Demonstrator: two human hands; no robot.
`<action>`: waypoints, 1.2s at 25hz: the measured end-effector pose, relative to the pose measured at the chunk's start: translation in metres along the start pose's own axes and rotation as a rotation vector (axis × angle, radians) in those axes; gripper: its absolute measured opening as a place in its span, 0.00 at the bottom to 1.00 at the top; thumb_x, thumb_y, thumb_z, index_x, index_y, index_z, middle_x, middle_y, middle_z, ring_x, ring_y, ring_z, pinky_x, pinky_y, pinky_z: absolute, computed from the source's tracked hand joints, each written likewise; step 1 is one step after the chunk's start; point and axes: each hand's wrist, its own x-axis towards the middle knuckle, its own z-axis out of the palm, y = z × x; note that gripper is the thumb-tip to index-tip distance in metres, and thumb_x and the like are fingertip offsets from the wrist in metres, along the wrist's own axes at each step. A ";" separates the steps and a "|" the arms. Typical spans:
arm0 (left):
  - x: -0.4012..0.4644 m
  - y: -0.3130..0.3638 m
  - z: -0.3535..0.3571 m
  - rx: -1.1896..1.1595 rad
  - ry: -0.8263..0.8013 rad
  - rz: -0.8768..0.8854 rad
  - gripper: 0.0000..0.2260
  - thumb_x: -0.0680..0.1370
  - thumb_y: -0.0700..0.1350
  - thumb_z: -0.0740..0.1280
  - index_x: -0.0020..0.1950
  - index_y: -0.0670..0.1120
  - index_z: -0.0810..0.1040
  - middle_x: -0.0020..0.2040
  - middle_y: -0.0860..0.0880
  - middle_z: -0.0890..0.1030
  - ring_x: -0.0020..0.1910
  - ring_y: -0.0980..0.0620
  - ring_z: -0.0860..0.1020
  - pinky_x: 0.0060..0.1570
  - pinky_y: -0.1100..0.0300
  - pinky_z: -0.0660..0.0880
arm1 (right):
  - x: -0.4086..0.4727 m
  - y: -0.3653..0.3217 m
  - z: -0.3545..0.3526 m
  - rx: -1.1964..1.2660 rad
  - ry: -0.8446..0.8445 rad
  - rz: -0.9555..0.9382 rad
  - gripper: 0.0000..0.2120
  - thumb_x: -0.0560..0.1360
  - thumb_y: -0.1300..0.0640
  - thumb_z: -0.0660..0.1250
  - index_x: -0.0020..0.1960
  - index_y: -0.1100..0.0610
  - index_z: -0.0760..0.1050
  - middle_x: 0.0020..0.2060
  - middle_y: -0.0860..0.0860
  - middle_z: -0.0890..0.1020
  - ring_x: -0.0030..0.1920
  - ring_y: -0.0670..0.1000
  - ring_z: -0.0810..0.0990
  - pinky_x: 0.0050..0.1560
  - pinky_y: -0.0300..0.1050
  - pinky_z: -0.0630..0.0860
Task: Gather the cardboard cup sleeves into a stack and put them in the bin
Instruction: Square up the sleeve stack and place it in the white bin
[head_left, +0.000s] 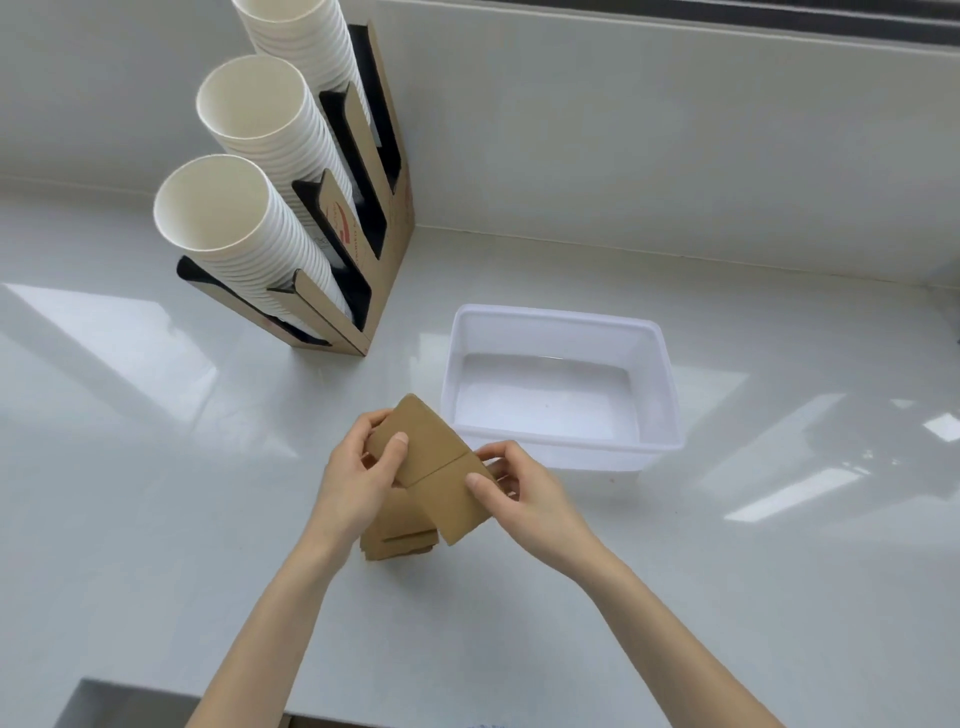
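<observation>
Both of my hands hold flat brown cardboard cup sleeves just above the white counter, in front of the bin. My left hand (358, 478) grips one sleeve (423, 439) with the thumb on top. My right hand (519, 493) pinches a second sleeve (457, 506) that overlaps the first. Under them lies a small stack of sleeves (397, 543) on the counter, partly hidden by my hands. The translucent white plastic bin (563, 444) stands just behind and to the right, with nothing visible inside.
A cardboard cup dispenser (387, 270) with three slanted stacks of white paper cups (228, 218) stands at the back left. A white wall runs behind. The counter's front edge (156, 691) shows at the bottom left.
</observation>
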 end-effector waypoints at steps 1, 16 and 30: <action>0.004 -0.001 -0.004 0.020 0.012 -0.008 0.08 0.77 0.43 0.61 0.54 0.52 0.72 0.46 0.54 0.77 0.45 0.50 0.75 0.47 0.53 0.76 | 0.005 -0.002 0.005 0.000 -0.005 0.010 0.07 0.75 0.52 0.62 0.52 0.50 0.70 0.41 0.46 0.76 0.40 0.46 0.75 0.47 0.40 0.75; 0.041 -0.024 -0.008 0.505 0.043 0.007 0.17 0.76 0.43 0.60 0.65 0.47 0.70 0.66 0.44 0.69 0.65 0.45 0.61 0.64 0.56 0.61 | 0.039 -0.002 0.046 -0.318 -0.077 0.101 0.05 0.73 0.55 0.59 0.46 0.56 0.70 0.42 0.52 0.77 0.42 0.51 0.75 0.46 0.48 0.75; 0.020 -0.049 -0.018 0.154 0.080 -0.332 0.30 0.75 0.52 0.62 0.73 0.45 0.53 0.74 0.45 0.59 0.72 0.47 0.59 0.69 0.49 0.60 | 0.046 0.002 0.047 -0.168 -0.106 0.252 0.31 0.73 0.45 0.62 0.71 0.57 0.57 0.63 0.54 0.69 0.61 0.52 0.72 0.58 0.45 0.73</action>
